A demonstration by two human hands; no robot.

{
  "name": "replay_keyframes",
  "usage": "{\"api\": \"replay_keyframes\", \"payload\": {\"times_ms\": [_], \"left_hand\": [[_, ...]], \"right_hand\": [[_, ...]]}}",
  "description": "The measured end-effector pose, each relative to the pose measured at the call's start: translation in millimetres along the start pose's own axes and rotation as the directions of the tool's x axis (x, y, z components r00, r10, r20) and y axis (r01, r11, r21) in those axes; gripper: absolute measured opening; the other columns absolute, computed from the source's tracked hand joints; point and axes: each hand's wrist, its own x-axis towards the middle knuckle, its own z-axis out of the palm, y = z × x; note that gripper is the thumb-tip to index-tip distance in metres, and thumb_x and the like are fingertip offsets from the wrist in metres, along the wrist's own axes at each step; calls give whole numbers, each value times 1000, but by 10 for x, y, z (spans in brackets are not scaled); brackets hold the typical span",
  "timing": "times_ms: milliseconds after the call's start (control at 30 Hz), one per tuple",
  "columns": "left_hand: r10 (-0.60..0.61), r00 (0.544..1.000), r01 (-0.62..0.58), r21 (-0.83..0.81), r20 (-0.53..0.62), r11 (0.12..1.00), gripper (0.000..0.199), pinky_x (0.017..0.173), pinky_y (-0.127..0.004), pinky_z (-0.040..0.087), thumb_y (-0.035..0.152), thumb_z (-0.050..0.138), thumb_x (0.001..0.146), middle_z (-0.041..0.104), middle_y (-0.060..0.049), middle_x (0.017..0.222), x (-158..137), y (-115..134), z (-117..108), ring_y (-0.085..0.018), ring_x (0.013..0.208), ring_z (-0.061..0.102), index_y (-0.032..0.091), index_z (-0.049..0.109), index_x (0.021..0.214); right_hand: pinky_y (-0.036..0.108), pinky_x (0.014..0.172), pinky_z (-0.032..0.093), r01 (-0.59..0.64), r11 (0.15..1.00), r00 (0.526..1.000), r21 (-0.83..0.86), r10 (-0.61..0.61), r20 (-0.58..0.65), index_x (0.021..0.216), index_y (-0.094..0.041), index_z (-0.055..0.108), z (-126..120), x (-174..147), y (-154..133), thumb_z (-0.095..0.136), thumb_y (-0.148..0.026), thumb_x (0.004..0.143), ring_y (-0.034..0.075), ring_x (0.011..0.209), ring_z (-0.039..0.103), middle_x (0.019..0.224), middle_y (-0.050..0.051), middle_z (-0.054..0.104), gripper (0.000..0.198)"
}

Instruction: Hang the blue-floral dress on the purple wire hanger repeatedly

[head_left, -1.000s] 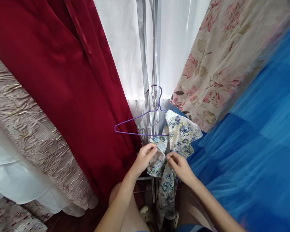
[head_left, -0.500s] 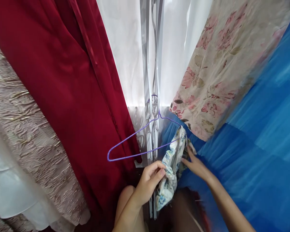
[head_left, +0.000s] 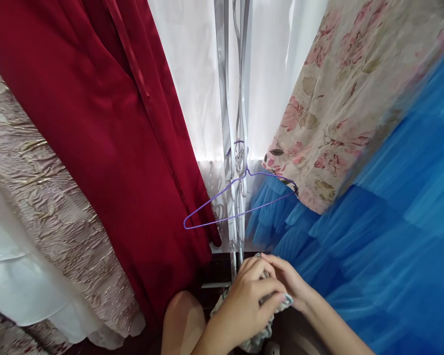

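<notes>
Low in the view, my left hand (head_left: 249,296) is closed around a crumpled floral cloth (head_left: 261,340), pale with blue and green print and gathered edges. My right hand (head_left: 290,278) meets it from the right, with fingers closed on the cloth's upper part. Much of the cloth is hidden behind the left hand, and its exact kind cannot be made out. Above both hands, a bare purple hanger (head_left: 222,221) hangs at a slant among silvery straps (head_left: 232,207).
A dark red garment (head_left: 133,162) and a textured beige one (head_left: 59,197) hang on the left. To the right hang a pink-flowered beige cloth (head_left: 318,133) and a blue tulle skirt (head_left: 388,236). White curtain (head_left: 185,74) lies behind. A bare knee (head_left: 185,320) shows below.
The floral cloth has come off the right end of the purple hanger and moved down toward my lap. Both hands are now closer together, and the hanger has shifted slightly right and up.
</notes>
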Motion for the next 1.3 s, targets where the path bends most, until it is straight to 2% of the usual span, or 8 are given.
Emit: {"api": "replay_keyframes", "payload": {"times_ms": [133,333,533,767,900,1000,1133,1300], "left_hand": [[-124,983,93,-216,-136,972,24,104,-37,38,35,54,97,62,-8,117,42,-134,-257,-25,114,53,27,63,117],[-194,900,372,-456,390,809,43,70,-28,45,59,59,87,63,-4,81,-92,-603,-219,-19,79,58,17,66,88],[-248,913,364,-369,325,856,31,66,-22,40,39,75,79,61,-1,81,-334,-702,-680,-14,74,54,15,59,91],[-386,922,383,-111,-7,917,23,67,-24,40,39,69,83,56,-1,79,-511,-425,-1489,-17,76,51,17,64,82],[-362,883,411,-119,297,904,29,74,-25,44,40,66,85,65,-3,98,-631,-98,-1381,-21,88,58,23,67,109],[-373,769,406,53,519,912,32,67,-24,40,34,69,81,65,-2,93,-741,6,-1046,-20,81,58,26,66,111],[-534,840,477,338,97,811,6,63,-25,34,25,60,84,61,-1,80,-791,-60,-922,-19,73,56,22,60,89],[-465,885,462,-66,-38,885,27,63,-23,39,42,55,90,54,1,75,-629,-7,-1371,-16,71,53,19,49,77]], "right_hand": [[33,75,51,-274,922,961,273,249,122,72,-20,66,-12,-77,-81,70,-40,68,21,68,61,68,3,65,21],[21,53,32,-127,964,896,-234,213,389,72,-19,57,-165,-421,-691,73,-19,61,11,57,43,65,-4,52,19],[24,57,32,257,576,966,-776,-132,222,81,-22,54,-258,-373,-974,53,-8,72,14,64,44,71,-4,54,17],[26,55,34,361,397,850,-843,-513,122,88,-25,55,-392,-37,-1192,55,-10,71,15,57,45,63,-5,50,22],[28,62,40,434,410,671,-802,-741,-15,94,-23,60,-479,215,-1250,58,-17,74,17,65,51,75,0,56,21],[30,61,43,466,419,636,-779,-771,-34,115,-22,62,-510,351,-1212,60,-19,74,16,66,52,106,8,61,41],[32,64,47,462,352,635,-814,-772,26,129,-26,58,-579,500,-1097,58,-14,73,18,74,58,133,11,54,58],[39,95,47,470,292,705,-833,-693,155,127,-26,61,-712,799,-898,55,-9,71,29,120,56,132,7,59,59]]}}
